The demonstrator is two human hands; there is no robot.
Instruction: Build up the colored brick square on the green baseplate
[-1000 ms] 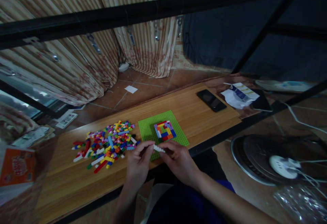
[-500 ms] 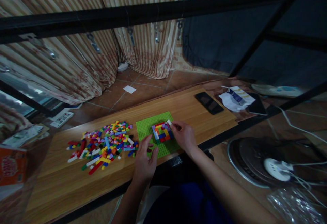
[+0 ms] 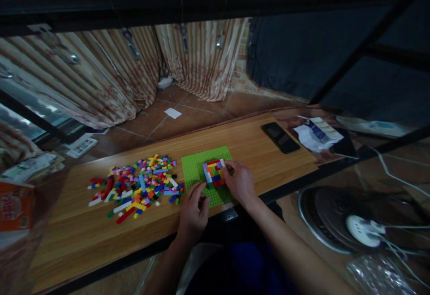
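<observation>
A square build of colourful toy bricks (image 3: 215, 179) stands on a green studded baseplate (image 3: 192, 166). At its far right corner, my right hand (image 3: 242, 183) pinches a small white brick (image 3: 222, 162), which looks to be touching the top of the build; its exact seating is hidden by my fingers. My left hand (image 3: 194, 210) rests over the near left edge of the baseplate, fingers curved and thumb apart, with nothing visible in it. To the left, beside that hand, a loose pile of mixed bricks (image 3: 141, 186) spreads over the wooden table (image 3: 80, 236).
A black phone (image 3: 280, 137) lies on the right part of the table. Past it are crumpled white paper and a carton (image 3: 319, 133). A dark metal bar (image 3: 201, 6) crosses above the far side. A power strip (image 3: 364, 230) with cables sits at lower right.
My right hand has brought the white brick slightly down onto the build's far right corner. My left hand stays near the baseplate's edge, and the whole view has shifted a little.
</observation>
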